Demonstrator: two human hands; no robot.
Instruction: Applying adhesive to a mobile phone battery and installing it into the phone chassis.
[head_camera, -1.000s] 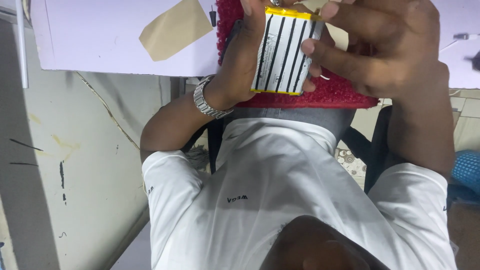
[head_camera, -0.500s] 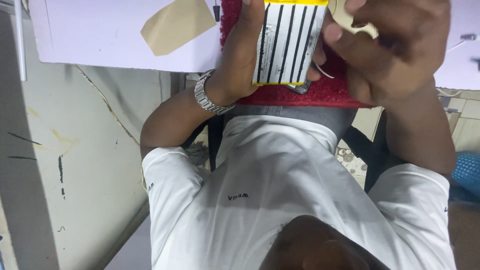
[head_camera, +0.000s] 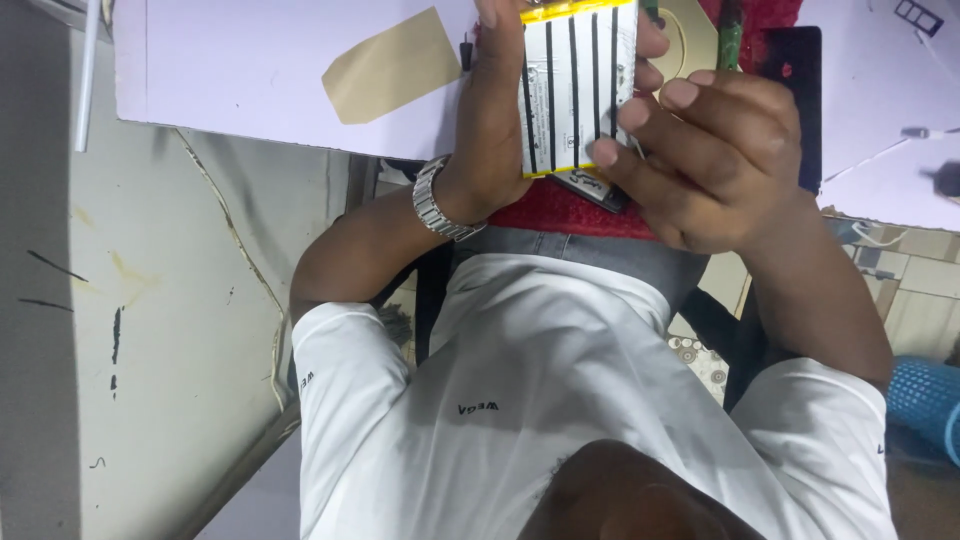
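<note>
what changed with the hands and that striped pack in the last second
The right hand slid down from the top corner of the striped battery pack to its side edge, uncovering a gold disc behind it. The pack shifted slightly up the picture. The left hand kept its grip on the other edge, and the red mat stayed underneath.

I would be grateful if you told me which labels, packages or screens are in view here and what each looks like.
Flat battery pack: top centre, held by the left hand and right hand; rectangular, white label face with black stripes, yellow edges.
Tan sticker: on the white sheet, upper left; rectangle with clipped corners, blank.
Shirt logo: small dark print on the white shirt.
</note>
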